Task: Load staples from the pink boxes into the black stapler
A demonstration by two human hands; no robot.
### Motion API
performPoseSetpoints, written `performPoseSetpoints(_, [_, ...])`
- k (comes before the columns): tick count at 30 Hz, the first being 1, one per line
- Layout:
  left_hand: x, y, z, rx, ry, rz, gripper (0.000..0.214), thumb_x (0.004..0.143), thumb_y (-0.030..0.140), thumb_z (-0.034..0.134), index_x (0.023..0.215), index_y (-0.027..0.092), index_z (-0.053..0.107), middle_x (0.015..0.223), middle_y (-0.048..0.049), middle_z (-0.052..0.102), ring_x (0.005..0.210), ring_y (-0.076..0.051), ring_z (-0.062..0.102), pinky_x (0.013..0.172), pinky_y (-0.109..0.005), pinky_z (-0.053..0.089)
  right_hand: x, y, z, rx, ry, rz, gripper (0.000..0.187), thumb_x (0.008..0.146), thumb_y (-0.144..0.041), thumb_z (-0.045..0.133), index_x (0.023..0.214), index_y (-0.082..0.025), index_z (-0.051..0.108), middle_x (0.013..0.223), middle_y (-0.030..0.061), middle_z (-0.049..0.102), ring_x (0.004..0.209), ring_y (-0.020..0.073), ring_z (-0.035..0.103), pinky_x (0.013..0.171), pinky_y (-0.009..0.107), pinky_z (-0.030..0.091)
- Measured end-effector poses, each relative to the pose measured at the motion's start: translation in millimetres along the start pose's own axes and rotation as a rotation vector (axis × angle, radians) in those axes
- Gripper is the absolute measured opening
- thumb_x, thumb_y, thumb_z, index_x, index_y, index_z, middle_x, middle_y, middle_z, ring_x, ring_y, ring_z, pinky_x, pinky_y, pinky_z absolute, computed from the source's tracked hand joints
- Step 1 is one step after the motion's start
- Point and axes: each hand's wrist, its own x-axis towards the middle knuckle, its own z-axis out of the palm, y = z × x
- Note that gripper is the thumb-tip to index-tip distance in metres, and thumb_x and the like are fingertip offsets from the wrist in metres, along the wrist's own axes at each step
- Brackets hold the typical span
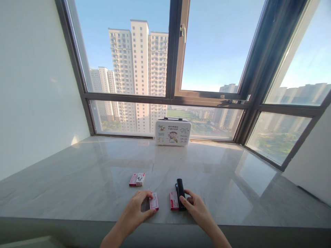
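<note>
Near the front edge of the sill, my left hand [133, 208] has its thumb and fingers closed around a small pink-and-white staple box [154, 201]. To its right, my right hand [197, 207] grips a black stapler [179, 187] by its sides, thumb on the near left and fingers at the right. Another pink box [173, 200] lies flat against the stapler's left side, partly covered by it. Farther back on the left, a red-and-white box [133, 179] sits beside a white box with a staple picture [140, 179]; the two touch.
A white case with cartoon prints [173, 133] stands upright against the window at the back. The grey marble sill [98, 179] ends at a front edge just below my hands. Dark window frames [207, 101] enclose the back and right, and a white wall [33, 86] rises on the left.
</note>
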Motion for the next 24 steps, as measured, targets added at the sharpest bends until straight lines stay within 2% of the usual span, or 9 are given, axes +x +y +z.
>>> performPoseSetpoints(4, [27,37,38.9,-0.107,-0.044,0.072,0.058,0.074,0.040,0.075,0.129,0.029,0.058,0.129,-0.0051,0.063,0.120,-0.025,0.056,0.104,-0.034,0.043,1,0,1,-0.010,0.005,-0.004,0.076,0.080,-0.074,0.057,0.127,-0.014,0.060,0.057,-0.0040,0.045,0.054,0.0134,0.043,0.051,0.023,0.030])
performPoseSetpoints(7, [40,52,60.9,-0.142,-0.125,0.139,0.065,0.072,0.038,0.077,0.133,0.030,0.056,0.133,-0.0043,0.061,0.123,-0.025,0.055,0.106,-0.033,0.042,-1,-3,1,-0.029,0.037,-0.028,0.074,0.080,-0.074,0.057,0.123,-0.014,0.063,0.056,-0.0036,0.045,0.054,0.0132,0.041,0.051,0.023,0.030])
performPoseSetpoints(9, [44,55,63.5,-0.155,-0.132,0.175,0.074,0.071,0.039,0.079,0.138,0.030,0.051,0.136,-0.0040,0.059,0.124,-0.025,0.054,0.108,-0.033,0.041,-2,-5,2,-0.031,0.056,-0.031,0.074,0.080,-0.074,0.057,0.122,-0.014,0.064,0.056,-0.0033,0.045,0.054,0.0134,0.041,0.052,0.024,0.030])
performPoseSetpoints(11, [46,49,53.3,-0.157,-0.074,0.190,0.069,0.078,0.043,0.073,0.142,0.030,0.048,0.136,-0.0043,0.059,0.120,-0.023,0.056,0.105,-0.033,0.043,-3,-6,2,-0.020,0.069,-0.029,0.074,0.080,-0.073,0.058,0.122,-0.013,0.064,0.057,-0.0030,0.045,0.055,0.0135,0.042,0.054,0.024,0.032])
performPoseSetpoints(14, [50,19,18.9,-0.079,0.207,0.104,0.038,0.097,0.044,0.044,0.127,0.027,0.061,0.119,-0.0053,0.067,0.102,-0.021,0.063,0.088,-0.033,0.051,-4,-7,3,0.000,0.081,-0.025,0.074,0.080,-0.073,0.058,0.123,-0.013,0.064,0.058,-0.0027,0.046,0.056,0.0136,0.042,0.055,0.024,0.034])
performPoseSetpoints(17, [48,-31,-17.4,0.133,0.465,-0.051,0.040,0.099,0.041,0.036,0.119,0.024,0.065,0.111,-0.0062,0.068,0.101,-0.024,0.062,0.087,-0.037,0.051,-4,-6,3,0.000,0.079,-0.026,0.074,0.081,-0.072,0.058,0.123,-0.012,0.064,0.059,-0.0026,0.046,0.057,0.0135,0.042,0.055,0.024,0.034])
performPoseSetpoints(19, [40,-65,-31.6,0.332,0.464,-0.084,0.039,0.095,0.040,0.044,0.126,0.028,0.063,0.127,-0.0060,0.063,0.114,-0.027,0.056,0.100,-0.044,0.046,-4,-5,2,-0.007,0.071,-0.028,0.073,0.082,-0.072,0.057,0.123,-0.012,0.063,0.059,-0.0026,0.046,0.057,0.0133,0.042,0.055,0.024,0.033])
performPoseSetpoints(21, [25,-90,-36.7,0.425,0.380,-0.072,0.039,0.093,0.040,0.048,0.129,0.032,0.062,0.141,-0.0037,0.054,0.128,-0.029,0.049,0.106,-0.047,0.042,-2,-2,2,-0.016,0.064,-0.030,0.072,0.084,-0.071,0.056,0.125,-0.012,0.062,0.060,-0.0028,0.046,0.057,0.0132,0.042,0.055,0.024,0.033])
performPoseSetpoints(24, [-1,-105,-35.3,0.397,0.283,-0.034,0.035,0.090,0.045,0.052,0.120,0.032,0.066,0.151,-0.0012,0.044,0.140,-0.029,0.037,0.112,-0.048,0.038,1,6,3,-0.041,0.051,-0.029,0.073,0.085,-0.071,0.055,0.127,-0.012,0.060,0.060,-0.0037,0.045,0.057,0.0131,0.042,0.055,0.024,0.032])
